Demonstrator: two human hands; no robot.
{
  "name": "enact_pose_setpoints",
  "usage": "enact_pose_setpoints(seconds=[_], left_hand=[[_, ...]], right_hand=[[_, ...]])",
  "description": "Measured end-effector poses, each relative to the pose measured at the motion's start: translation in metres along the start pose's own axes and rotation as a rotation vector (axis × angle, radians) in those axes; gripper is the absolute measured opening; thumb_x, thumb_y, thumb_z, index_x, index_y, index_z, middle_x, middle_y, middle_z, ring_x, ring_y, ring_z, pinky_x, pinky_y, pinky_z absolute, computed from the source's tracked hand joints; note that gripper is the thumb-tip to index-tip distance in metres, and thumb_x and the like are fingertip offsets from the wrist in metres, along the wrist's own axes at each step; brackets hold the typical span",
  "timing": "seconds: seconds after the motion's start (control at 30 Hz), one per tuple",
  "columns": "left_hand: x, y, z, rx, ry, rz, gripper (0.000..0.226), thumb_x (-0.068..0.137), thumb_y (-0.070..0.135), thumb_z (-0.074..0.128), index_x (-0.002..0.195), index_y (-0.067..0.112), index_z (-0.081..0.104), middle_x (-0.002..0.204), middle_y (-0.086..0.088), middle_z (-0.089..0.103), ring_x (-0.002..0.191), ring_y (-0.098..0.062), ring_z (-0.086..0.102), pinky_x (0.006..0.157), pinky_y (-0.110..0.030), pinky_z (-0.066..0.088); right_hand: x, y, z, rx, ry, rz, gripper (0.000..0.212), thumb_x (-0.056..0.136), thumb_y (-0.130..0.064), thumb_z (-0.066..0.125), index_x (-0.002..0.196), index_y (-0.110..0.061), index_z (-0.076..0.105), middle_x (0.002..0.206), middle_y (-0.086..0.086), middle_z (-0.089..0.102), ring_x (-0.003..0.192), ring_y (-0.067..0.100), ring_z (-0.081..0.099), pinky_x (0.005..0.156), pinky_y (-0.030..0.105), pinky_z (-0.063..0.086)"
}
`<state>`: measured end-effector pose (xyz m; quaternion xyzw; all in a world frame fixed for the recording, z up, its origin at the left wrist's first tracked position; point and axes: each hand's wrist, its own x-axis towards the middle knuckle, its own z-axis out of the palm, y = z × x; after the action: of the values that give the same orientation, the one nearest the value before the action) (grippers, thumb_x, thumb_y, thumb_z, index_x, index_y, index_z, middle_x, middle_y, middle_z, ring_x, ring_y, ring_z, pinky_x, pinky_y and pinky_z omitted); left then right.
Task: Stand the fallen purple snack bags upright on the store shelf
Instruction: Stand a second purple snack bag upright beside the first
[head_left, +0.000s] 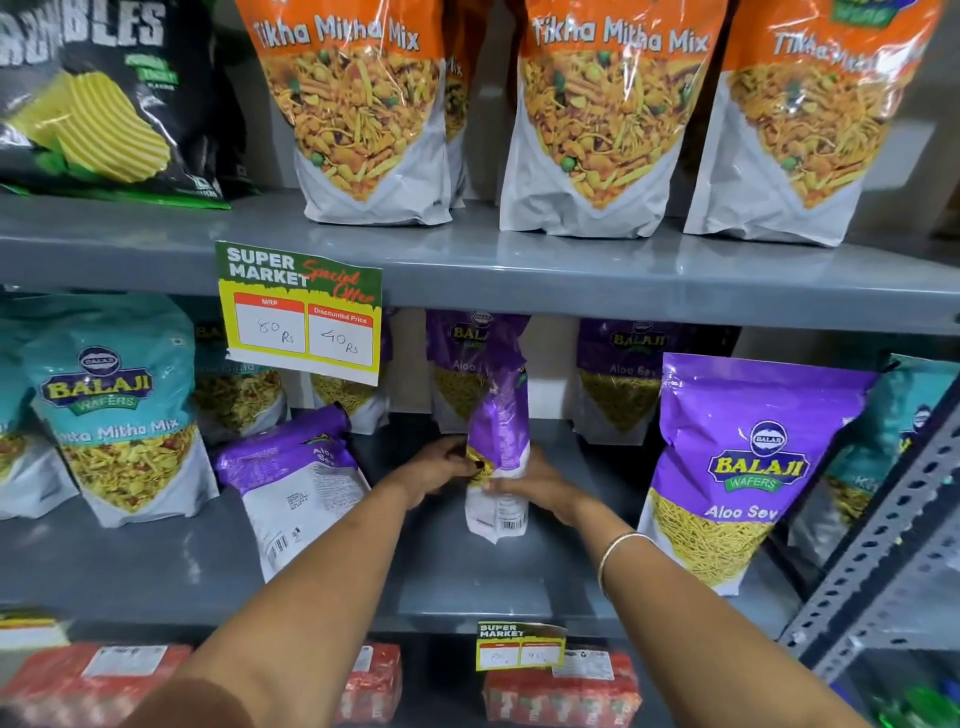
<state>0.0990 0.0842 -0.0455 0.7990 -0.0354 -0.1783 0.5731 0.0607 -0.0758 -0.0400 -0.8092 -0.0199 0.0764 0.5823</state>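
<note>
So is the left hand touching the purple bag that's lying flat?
Apart. The head view shows grey shelf between the left hand and the flat bag; it grips the edge-on bag.

The grey shelf (519, 587) is looking like smooth painted metal, giving off a soft sheen, and at about four o'clock its perforated upright (878, 551) is showing a duller metal finish. The purple bag (498, 415) near the centre is gleaming as glossy plastic film, creasing where the left hand (441, 467) and right hand (530, 480) are pressing it. At twelve o'clock the orange bags (597, 119) are shining with clear, crinkled plastic. At ten o'clock the price card (301, 312) is appearing as matt paper. A thin metal bangle (618, 551) is glinting.
</note>
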Motion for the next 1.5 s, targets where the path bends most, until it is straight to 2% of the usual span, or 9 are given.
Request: enact_pose_setpoints(seconds=[0.13, 0.27, 0.43, 0.67, 0.87, 0.97, 1.13, 1.4, 1.5], left_hand=[[0.005, 0.000, 0.002, -0.026, 0.061, 0.039, 0.025, 0.078, 0.003, 0.069, 0.096, 0.014, 0.055, 0.100, -0.003, 0.058, 0.095, -0.014, 0.052, 0.061, -0.016, 0.036], [0.008, -0.003, 0.007, -0.078, 0.076, 0.110, 0.071, 0.073, -0.006, 0.071, 0.133, 0.003, 0.034, 0.102, -0.013, 0.060, 0.095, -0.019, 0.058, 0.078, -0.023, 0.046], [0.016, 0.000, 0.014, -0.041, 0.052, 0.139, 0.084, 0.066, -0.003, 0.078, 0.136, 0.004, 0.031, 0.125, -0.005, 0.051, 0.118, -0.018, 0.049, 0.097, -0.026, 0.041], [0.027, 0.005, 0.012, -0.001, 0.091, 0.118, 0.089, 0.063, 0.002, 0.081, 0.138, 0.006, 0.034, 0.141, -0.017, 0.046, 0.130, -0.031, 0.045, 0.111, -0.045, 0.038], [0.027, 0.005, 0.012, -0.049, 0.086, 0.129, 0.088, 0.064, -0.005, 0.079, 0.136, 0.005, 0.030, 0.138, -0.016, 0.048, 0.129, -0.029, 0.046, 0.104, -0.035, 0.042], [0.027, 0.006, 0.010, -0.042, 0.073, 0.132, 0.091, 0.064, -0.005, 0.079, 0.137, 0.005, 0.025, 0.138, -0.015, 0.047, 0.128, -0.028, 0.047, 0.098, -0.030, 0.042], [0.029, 0.008, 0.003, -0.029, 0.046, 0.159, 0.089, 0.064, -0.007, 0.078, 0.138, 0.004, 0.030, 0.139, -0.016, 0.048, 0.128, -0.028, 0.048, 0.097, -0.031, 0.043], [0.030, 0.001, 0.002, -0.014, 0.020, 0.147, 0.073, 0.063, -0.002, 0.080, 0.129, 0.004, 0.049, 0.131, -0.016, 0.059, 0.121, -0.031, 0.056, 0.106, -0.042, 0.044], [0.023, -0.004, 0.005, 0.003, 0.026, 0.151, 0.070, 0.062, 0.003, 0.082, 0.125, 0.007, 0.052, 0.128, -0.015, 0.061, 0.118, -0.031, 0.058, 0.104, -0.046, 0.045]], right_hand=[[0.002, 0.001, -0.019, -0.054, -0.041, 0.056, 0.055, 0.073, 0.012, 0.065, 0.126, 0.003, 0.053, 0.125, 0.023, 0.062, 0.116, 0.034, 0.059, 0.102, 0.036, 0.046], [0.003, -0.004, -0.037, -0.018, -0.073, 0.159, 0.054, 0.073, 0.012, 0.056, 0.123, -0.005, 0.051, 0.112, 0.010, 0.061, 0.096, 0.020, 0.060, 0.068, 0.021, 0.051], [0.008, 0.003, -0.051, 0.126, -0.016, 0.200, 0.064, 0.078, 0.022, 0.042, 0.131, -0.013, 0.042, 0.116, 0.010, 0.056, 0.111, 0.024, 0.052, 0.090, 0.034, 0.046], [0.016, 0.016, -0.056, 0.094, 0.278, 0.190, 0.022, 0.090, 0.004, 0.047, 0.107, -0.009, 0.051, 0.069, 0.003, 0.044, 0.062, 0.014, 0.042, 0.057, 0.022, 0.032], [0.022, 0.027, -0.053, -0.046, 0.386, 0.122, 0.017, 0.085, 0.008, 0.049, 0.100, 0.005, 0.057, 0.083, 0.014, 0.057, 0.086, 0.024, 0.052, 0.078, 0.036, 0.047], [0.015, 0.018, -0.053, 0.075, 0.223, 0.109, 0.034, 0.078, 0.019, 0.054, 0.098, -0.009, 0.055, 0.081, 0.003, 0.058, 0.076, 0.014, 0.057, 0.067, 0.019, 0.051], [0.008, 0.012, -0.050, 0.184, 0.053, 0.027, 0.073, 0.074, 0.013, 0.068, 0.138, -0.004, 0.036, 0.134, 0.019, 0.055, 0.125, 0.032, 0.053, 0.109, 0.047, 0.040], [0.001, 0.012, -0.027, 0.239, 0.180, -0.023, 0.060, 0.074, 0.009, 0.071, 0.125, -0.014, 0.047, 0.128, 0.020, 0.059, 0.106, 0.027, 0.063, 0.094, 0.039, 0.053], [-0.010, 0.013, -0.025, 0.237, 0.189, -0.003, 0.067, 0.076, 0.006, 0.070, 0.133, -0.009, 0.040, 0.133, 0.020, 0.057, 0.119, 0.035, 0.058, 0.102, 0.049, 0.047]])
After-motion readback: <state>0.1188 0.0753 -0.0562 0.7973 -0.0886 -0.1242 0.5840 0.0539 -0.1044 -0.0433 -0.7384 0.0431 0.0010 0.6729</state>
